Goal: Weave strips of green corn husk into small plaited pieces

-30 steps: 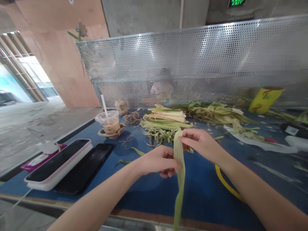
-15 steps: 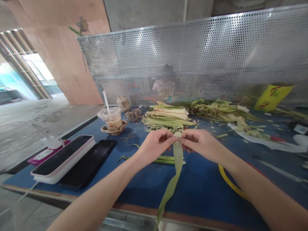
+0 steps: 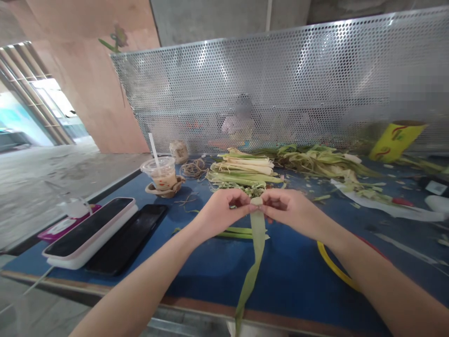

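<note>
A long, flat green leaf strip (image 3: 258, 234) hangs from between my hands, over the blue table and down past its front edge. Its top end looks folded over, and both hands pinch it there. My left hand (image 3: 229, 208) is closed on the left side of the fold, thumb in front. On the right side, my right hand (image 3: 286, 206) grips it in the same way, with the thumbs almost touching. Several cut green stalks (image 3: 242, 232) lie on the table behind the strip. Just beyond my fingertips sits a pile of pale and green stalks (image 3: 245, 166).
A plastic drink cup (image 3: 161, 173) with a straw, a twine coil (image 3: 192, 168), a black phone (image 3: 126, 241) and a white case (image 3: 91, 234) stand left. Leaf heaps (image 3: 319, 161), a yellow tube (image 3: 396, 140) and a yellow ring (image 3: 335, 267) are right. A perforated metal screen (image 3: 263, 84) rises behind.
Both hands have come slightly lower and nearer with the strip's top end. The fold at the top looks shorter, and the strip's lower end has swung a little to the right.
</note>
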`<state>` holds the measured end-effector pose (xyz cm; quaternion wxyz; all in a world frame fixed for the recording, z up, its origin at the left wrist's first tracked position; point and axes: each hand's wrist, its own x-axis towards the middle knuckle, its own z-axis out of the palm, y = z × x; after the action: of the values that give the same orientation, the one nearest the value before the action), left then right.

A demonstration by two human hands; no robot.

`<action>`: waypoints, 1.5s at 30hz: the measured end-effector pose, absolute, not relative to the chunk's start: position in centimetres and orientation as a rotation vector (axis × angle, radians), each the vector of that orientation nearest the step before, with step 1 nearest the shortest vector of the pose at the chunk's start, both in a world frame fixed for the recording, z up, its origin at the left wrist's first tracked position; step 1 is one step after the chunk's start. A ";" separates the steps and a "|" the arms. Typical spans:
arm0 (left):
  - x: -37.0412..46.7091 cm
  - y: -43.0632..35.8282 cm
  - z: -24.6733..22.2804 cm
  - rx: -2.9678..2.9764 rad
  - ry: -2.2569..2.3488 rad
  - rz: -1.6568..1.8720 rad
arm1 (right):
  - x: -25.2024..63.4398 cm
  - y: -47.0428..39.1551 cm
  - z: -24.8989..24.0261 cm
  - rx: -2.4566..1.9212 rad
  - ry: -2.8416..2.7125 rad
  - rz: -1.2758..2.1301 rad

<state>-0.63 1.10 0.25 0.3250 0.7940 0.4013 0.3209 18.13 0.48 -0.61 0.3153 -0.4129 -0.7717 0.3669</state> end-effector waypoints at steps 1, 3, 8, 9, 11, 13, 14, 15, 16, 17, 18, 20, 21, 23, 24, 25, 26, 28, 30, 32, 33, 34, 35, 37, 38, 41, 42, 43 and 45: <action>-0.9 1.1 0.4 2.132 1.036 0.782 | 18.2 0.5 -0.6 -1.102 -2.032 0.976; -1.6 1.3 0.5 2.286 1.019 0.598 | 18.6 0.8 -0.5 -1.162 -2.022 0.966; -2.6 2.2 -0.8 2.546 1.163 0.214 | 20.2 1.8 -0.5 -1.407 -1.917 0.879; -2.6 2.4 -1.0 2.523 1.156 0.143 | 20.5 2.0 -0.5 -1.457 -1.886 0.874; -2.6 2.4 -1.1 2.487 1.167 0.112 | 20.7 2.2 -0.3 -1.546 -1.807 0.885; -2.5 2.4 -0.7 2.465 1.225 0.244 | 20.7 2.3 -0.1 -1.570 -1.667 0.987; -2.5 2.3 -0.4 2.441 1.252 0.347 | 20.7 2.3 0.0 -1.549 -1.579 1.080; -2.5 2.2 -0.1 2.394 1.256 0.448 | 20.6 2.3 0.1 -1.507 -1.492 1.180; -2.4 2.2 0.3 2.322 1.232 0.535 | 20.5 2.2 0.3 -1.454 -1.419 1.269; -2.4 2.1 0.6 2.229 1.187 0.599 | 20.3 2.2 0.4 -1.400 -1.368 1.336; -2.3 2.0 0.8 2.119 1.129 0.646 | 20.2 2.1 0.4 -1.352 -1.347 1.384; -2.2 1.9 1.1 1.890 1.019 0.720 | 20.1 1.9 0.4 -1.281 -1.372 1.438; -2.2 1.8 1.2 1.799 0.980 0.757 | 20.1 1.9 0.4 -1.253 -1.391 1.461; -2.1 1.7 1.4 1.686 0.919 0.840 | 20.2 1.9 0.1 -1.226 -1.441 1.469; -2.2 1.7 1.4 1.654 0.890 0.879 | 20.3 2.0 -0.1 -1.231 -1.466 1.444; -2.2 1.6 1.4 1.635 0.861 0.916 | 20.4 2.1 -0.3 -1.248 -1.497 1.402; -2.2 1.6 1.5 1.622 0.835 0.952 | 20.5 2.2 -0.5 -1.269 -1.544 1.357; -2.2 1.5 1.5 1.616 0.805 1.010 | 20.7 2.3 -0.8 -1.325 -1.691 1.278; -2.1 1.4 1.6 1.647 0.799 1.032 | 20.5 2.3 -0.9 -1.368 -1.872 1.176; -1.8 1.3 1.5 1.684 0.799 1.019 | 20.1 1.9 -0.8 -1.343 -1.960 1.038; -1.7 1.2 1.4 1.699 0.796 1.006 | 19.8 1.7 -0.6 -1.294 -1.948 0.985; -1.6 1.1 1.3 1.713 0.793 0.998 | 19.4 1.4 -0.5 -1.226 -1.909 0.964; -1.5 1.1 1.1 1.729 0.793 0.992 | 19.0 1.1 -0.4 -1.157 -1.855 0.980; -1.2 1.0 0.6 1.768 0.813 0.976 | 18.3 0.7 -0.3 -1.058 -1.744 1.051; -1.0 1.0 0.4 1.784 0.829 0.965 | 18.0 0.6 -0.3 -1.031 -1.693 1.081; -0.6 0.9 -0.2 1.819 0.856 0.901 | 17.4 0.5 -0.6 -0.995 -1.619 1.099; -0.5 0.8 -0.2 1.841 0.877 0.898 | 17.3 0.5 -0.8 -0.984 -1.627 1.088; -0.4 0.8 -0.3 1.870 0.909 0.914 | 17.2 0.5 -0.9 -0.979 -1.649 1.076; -0.3 0.9 -0.3 1.941 0.989 0.978 | 17.0 0.5 -1.2 -0.988 -1.706 1.049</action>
<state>-0.26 0.86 -0.25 0.3680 0.7557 0.3852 0.3808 16.99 0.53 -1.15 0.4387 -0.3976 -0.6864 0.4222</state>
